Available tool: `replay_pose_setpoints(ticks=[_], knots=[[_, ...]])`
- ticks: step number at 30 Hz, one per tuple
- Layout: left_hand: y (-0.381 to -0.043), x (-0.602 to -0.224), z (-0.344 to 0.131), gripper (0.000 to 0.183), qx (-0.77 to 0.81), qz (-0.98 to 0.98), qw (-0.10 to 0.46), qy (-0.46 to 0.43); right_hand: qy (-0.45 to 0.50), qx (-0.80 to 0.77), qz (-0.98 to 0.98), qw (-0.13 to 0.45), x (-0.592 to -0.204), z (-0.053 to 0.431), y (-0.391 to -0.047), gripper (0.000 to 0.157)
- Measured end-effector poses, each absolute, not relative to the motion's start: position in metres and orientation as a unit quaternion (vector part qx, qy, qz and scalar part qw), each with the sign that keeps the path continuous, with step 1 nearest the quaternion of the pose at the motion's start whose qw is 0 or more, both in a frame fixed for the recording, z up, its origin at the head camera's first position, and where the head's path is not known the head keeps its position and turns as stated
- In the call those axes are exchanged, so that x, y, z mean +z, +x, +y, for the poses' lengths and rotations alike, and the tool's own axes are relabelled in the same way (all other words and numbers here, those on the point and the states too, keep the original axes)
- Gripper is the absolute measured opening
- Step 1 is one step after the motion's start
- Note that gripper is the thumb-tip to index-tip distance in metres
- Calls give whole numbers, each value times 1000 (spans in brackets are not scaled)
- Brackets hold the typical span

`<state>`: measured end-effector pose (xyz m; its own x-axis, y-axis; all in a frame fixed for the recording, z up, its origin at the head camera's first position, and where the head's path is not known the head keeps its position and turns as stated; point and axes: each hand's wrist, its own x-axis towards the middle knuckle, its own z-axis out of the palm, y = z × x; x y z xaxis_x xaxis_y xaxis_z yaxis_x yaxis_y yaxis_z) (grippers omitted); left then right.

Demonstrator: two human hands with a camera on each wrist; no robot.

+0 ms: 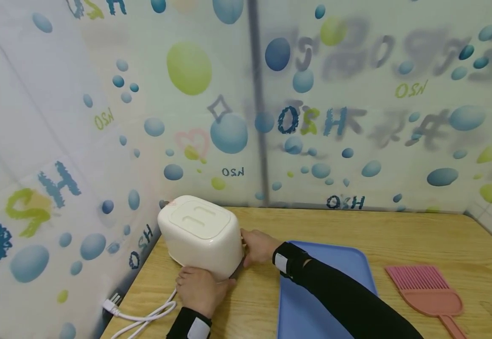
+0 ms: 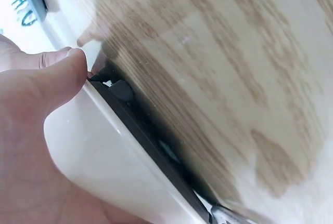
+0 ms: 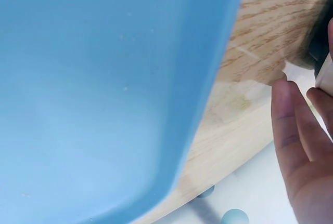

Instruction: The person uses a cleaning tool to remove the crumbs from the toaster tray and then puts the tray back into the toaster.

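Note:
A white toaster (image 1: 212,240) with a flat lid over its top stands at the back left of the wooden table. My left hand (image 1: 199,289) grips its near end low down. In the left wrist view, the left thumb (image 2: 65,81) lies along the lower edge, by the dark base (image 2: 151,141), with a shadowed gap over the tabletop. My right hand (image 1: 262,246) holds the toaster's right end. In the right wrist view, two fingers (image 3: 291,130) stretch beside it, while the thumb and another finger meet its edge. The toaster's far side is hidden.
A white cord with a plug (image 1: 111,306) lies left of the left hand. The blue tray (image 1: 305,301) sits under the right forearm. Further right is a pink brush-like tool (image 1: 430,301). A patterned curtain (image 1: 339,155) borders the table at the back and left.

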<state>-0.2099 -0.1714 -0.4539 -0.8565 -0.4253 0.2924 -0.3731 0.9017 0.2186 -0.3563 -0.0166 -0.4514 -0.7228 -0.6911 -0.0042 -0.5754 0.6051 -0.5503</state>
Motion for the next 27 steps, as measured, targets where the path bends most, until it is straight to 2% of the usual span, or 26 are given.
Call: replay_pose_setpoints(ticks=[6, 18, 27], knots=[[-210, -454, -169, 131, -64, -965, 151, 206, -353, -267, 890, 111, -450, -17, -353, 80], [-207, -457, -165, 118, -20, -969, 175, 174, -364, -274, 886, 87, -452, -16, -353, 74], [-208, -456, -162, 116, -39, -971, 147, 185, -361, -271, 889, 77, -453, -16, -352, 72]])
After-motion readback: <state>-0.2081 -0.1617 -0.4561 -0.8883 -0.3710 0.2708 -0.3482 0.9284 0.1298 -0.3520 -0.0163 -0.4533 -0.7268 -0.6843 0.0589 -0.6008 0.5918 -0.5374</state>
